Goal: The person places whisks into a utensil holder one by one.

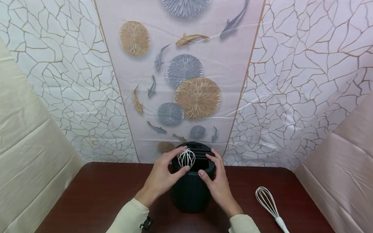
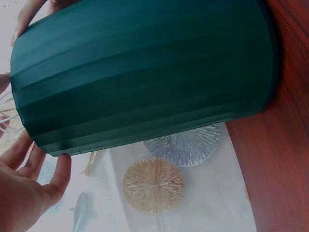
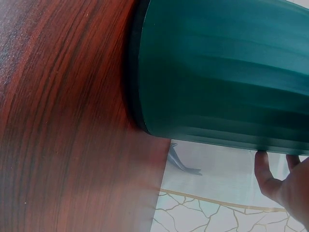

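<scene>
In the lower middle of the head view, a dark green container (image 1: 190, 193) stands upright on the red-brown counter (image 1: 111, 197). The left hand (image 1: 161, 176) holds its left side, fingers and thumb spread around a white wire whisk (image 1: 186, 159) at the opening; if they press the wires, I cannot tell. The right hand (image 1: 219, 184) has its fingers clamped on the right rim. Another whisk (image 1: 279, 219) lies at lower right.

The left hand (image 1: 161, 176) curves around the green utensil holder's (image 1: 190, 195) left rim, the right hand (image 1: 219, 184) around its right, thumbs in front, fingers farther back. Both sleeved forearms (image 1: 129, 218) slant inward from the holder's near side.
</scene>
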Motion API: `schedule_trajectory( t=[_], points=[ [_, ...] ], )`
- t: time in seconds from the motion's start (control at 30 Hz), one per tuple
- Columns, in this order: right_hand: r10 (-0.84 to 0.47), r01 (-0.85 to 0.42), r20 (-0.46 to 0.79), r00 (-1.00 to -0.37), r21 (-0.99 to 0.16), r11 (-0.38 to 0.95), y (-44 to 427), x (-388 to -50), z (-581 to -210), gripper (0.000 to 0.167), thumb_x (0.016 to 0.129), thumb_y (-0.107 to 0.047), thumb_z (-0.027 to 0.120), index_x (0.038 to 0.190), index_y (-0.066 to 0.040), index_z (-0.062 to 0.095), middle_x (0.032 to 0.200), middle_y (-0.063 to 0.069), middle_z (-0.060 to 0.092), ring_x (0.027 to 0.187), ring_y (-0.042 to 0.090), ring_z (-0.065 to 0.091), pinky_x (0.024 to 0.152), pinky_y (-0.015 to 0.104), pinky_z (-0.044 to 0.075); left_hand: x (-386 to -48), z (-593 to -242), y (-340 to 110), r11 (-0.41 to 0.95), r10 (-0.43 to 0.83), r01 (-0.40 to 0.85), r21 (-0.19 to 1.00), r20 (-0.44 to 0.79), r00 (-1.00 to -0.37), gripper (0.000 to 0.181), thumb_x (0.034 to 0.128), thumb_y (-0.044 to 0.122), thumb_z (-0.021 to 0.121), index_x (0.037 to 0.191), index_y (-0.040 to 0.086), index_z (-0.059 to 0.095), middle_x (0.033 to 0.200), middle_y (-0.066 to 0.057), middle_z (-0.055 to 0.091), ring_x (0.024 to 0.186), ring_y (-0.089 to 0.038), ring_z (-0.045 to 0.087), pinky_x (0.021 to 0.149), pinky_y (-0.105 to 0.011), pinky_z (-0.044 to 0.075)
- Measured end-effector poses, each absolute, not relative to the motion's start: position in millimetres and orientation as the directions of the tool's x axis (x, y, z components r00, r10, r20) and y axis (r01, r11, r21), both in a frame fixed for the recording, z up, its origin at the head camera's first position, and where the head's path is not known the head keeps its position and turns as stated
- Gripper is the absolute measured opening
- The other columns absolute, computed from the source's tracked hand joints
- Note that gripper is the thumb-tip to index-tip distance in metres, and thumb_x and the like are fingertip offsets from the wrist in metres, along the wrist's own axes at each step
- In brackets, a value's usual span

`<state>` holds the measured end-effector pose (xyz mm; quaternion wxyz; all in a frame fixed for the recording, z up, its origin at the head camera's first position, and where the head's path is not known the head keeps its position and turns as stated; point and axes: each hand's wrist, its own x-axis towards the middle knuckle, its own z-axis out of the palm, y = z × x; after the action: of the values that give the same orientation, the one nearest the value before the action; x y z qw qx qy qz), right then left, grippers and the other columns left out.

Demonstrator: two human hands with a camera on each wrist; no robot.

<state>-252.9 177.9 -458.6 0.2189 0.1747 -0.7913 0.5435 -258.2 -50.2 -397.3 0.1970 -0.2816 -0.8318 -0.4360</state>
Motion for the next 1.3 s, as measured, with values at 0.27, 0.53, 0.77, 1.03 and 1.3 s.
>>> schedule_trajectory(
  t=[0.27, 0.53, 0.77, 1.03, 1.3],
  points=[
    [-0.042, -0.519, 0.539, -0.841, -0.782, 0.346, 178.3, -252.4, -459.1, 0.059, 0.102, -0.020, 0.072, 0.155, -0.025, 0.047, 0.174, 0.005, 0.022, 0.159, 0.033, 0.020, 0.119, 0.075, 0.018, -256.6, -392.1, -51.7, 0.506, 0.314, 0.618, 0.602, 0.539, -0.782, 0.069, 0.0938, 0.036, 0.082, 0.156, 0.023, 0.054, 0.148, 0.000, 0.061, 0.133, -0.024, 0.057, 0.111, -0.055, 0.047],
    [-0.041, -0.510, 0.531, -0.846, -0.786, 0.348, 176.5, -252.7, -459.7, 0.059, 0.101, -0.020, 0.072, 0.155, -0.025, 0.047, 0.173, 0.005, 0.022, 0.159, 0.033, 0.021, 0.119, 0.075, 0.018, -259.2, -386.2, -66.5, 0.564, 0.354, 0.627, 0.538, 0.529, -0.771, 0.075, 0.0913, 0.055, 0.078, 0.154, 0.021, 0.055, 0.151, 0.001, 0.057, 0.139, -0.023, 0.052, 0.115, -0.057, 0.043],
    [-0.047, -0.513, 0.533, -0.845, -0.783, 0.352, 177.7, -254.1, -460.4, 0.059, 0.102, -0.020, 0.071, 0.156, -0.024, 0.046, 0.174, 0.003, 0.021, 0.159, 0.034, 0.020, 0.119, 0.076, 0.018, -267.9, -393.9, -71.2, 0.610, 0.410, 0.616, 0.498, 0.467, -0.784, 0.089, 0.0873, 0.067, 0.076, 0.160, 0.027, 0.047, 0.164, -0.004, 0.044, 0.148, -0.031, 0.044, 0.115, -0.064, 0.039],
    [-0.057, -0.527, 0.544, -0.837, -0.775, 0.350, 178.2, -255.6, -457.4, 0.059, 0.103, -0.020, 0.071, 0.156, -0.023, 0.046, 0.174, 0.005, 0.021, 0.159, 0.034, 0.019, 0.119, 0.076, 0.017, -275.6, -400.9, -65.0, 0.620, 0.421, 0.585, 0.523, 0.406, -0.811, 0.091, 0.0885, 0.072, 0.071, 0.165, 0.033, 0.038, 0.174, -0.002, 0.028, 0.157, -0.033, 0.030, 0.117, -0.069, 0.034],
    [-0.061, -0.513, 0.527, -0.848, -0.787, 0.342, 178.9, -251.2, -455.7, 0.059, 0.103, -0.019, 0.071, 0.156, -0.023, 0.046, 0.174, 0.007, 0.020, 0.160, 0.035, 0.018, 0.119, 0.076, 0.018, -278.1, -415.6, -59.0, 0.632, 0.407, 0.557, 0.538, 0.381, -0.830, 0.090, 0.0919, 0.075, 0.063, 0.163, 0.023, 0.044, 0.174, 0.009, 0.025, 0.157, -0.029, 0.030, 0.118, -0.064, 0.036]
  ],
)
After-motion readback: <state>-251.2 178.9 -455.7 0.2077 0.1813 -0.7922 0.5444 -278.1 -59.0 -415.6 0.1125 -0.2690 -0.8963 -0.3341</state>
